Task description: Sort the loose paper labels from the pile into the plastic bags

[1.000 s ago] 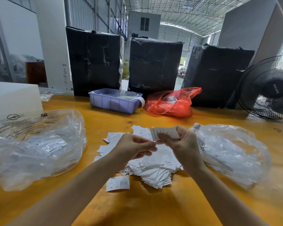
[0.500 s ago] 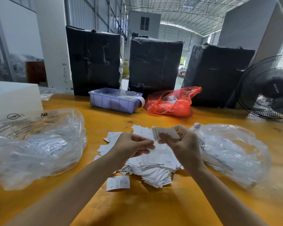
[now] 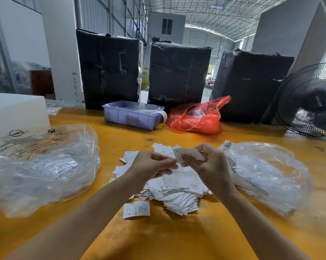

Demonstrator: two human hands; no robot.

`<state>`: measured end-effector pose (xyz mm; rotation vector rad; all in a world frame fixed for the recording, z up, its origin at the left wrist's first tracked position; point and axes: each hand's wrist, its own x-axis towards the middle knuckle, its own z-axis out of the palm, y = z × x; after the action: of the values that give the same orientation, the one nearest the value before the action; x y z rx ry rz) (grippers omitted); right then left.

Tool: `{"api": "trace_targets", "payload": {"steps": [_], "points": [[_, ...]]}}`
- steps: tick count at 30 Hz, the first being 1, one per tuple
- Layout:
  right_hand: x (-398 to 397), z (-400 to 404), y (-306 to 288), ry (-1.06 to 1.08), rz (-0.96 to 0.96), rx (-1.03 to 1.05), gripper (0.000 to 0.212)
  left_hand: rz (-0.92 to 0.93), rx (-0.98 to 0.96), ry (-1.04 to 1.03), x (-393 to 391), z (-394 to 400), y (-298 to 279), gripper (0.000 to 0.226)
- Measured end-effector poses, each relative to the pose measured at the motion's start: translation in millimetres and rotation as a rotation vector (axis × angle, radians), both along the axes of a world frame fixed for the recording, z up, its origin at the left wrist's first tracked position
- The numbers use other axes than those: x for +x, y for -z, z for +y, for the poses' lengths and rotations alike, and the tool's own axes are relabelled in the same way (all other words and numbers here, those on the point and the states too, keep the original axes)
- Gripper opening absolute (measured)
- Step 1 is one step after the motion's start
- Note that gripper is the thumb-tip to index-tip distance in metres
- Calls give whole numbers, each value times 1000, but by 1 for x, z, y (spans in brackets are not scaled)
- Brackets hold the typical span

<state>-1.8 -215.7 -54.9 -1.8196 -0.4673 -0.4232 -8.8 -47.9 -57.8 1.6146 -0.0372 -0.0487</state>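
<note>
Label [image 3: 189, 153] sits pinched in the right hand [image 3: 209, 166] grip. Left hand [image 3: 151, 164], curled, touches its edge. Pile [image 3: 169, 186] lies below both.

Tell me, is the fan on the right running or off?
Off, it seems: the fan shows distinct, unblurred blades behind its grille.

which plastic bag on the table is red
The red bag at the back, beside the purple tray. The two big bags by the hands, left and right, are clear.
</note>
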Motion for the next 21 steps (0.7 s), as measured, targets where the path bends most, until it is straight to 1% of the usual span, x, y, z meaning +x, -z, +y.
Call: {"api": "trace_targets", "payload": {"steps": [2, 6, 10, 13, 18, 21], "points": [[-1, 1, -3, -25, 28, 21, 13, 5, 1, 2, 0, 1, -2, 6], [0, -2, -12, -68, 137, 134, 14, 42, -8, 28, 1, 2, -5, 11], [2, -4, -18, -108, 210, 163, 13, 72, -16, 32, 2, 3, -8, 9], [4, -4, -22, -111, 203, 176, 11, 69, -6, 38, 2, 5, -12, 8], [2, -5, -31, -86, 138, 218, 9, 44, 23, 49, -3, 9, -16, 11], [-2, -2, -30, -84, 123, 196, 8, 30, 37, 51, -7, 9, -17, 14]]}}
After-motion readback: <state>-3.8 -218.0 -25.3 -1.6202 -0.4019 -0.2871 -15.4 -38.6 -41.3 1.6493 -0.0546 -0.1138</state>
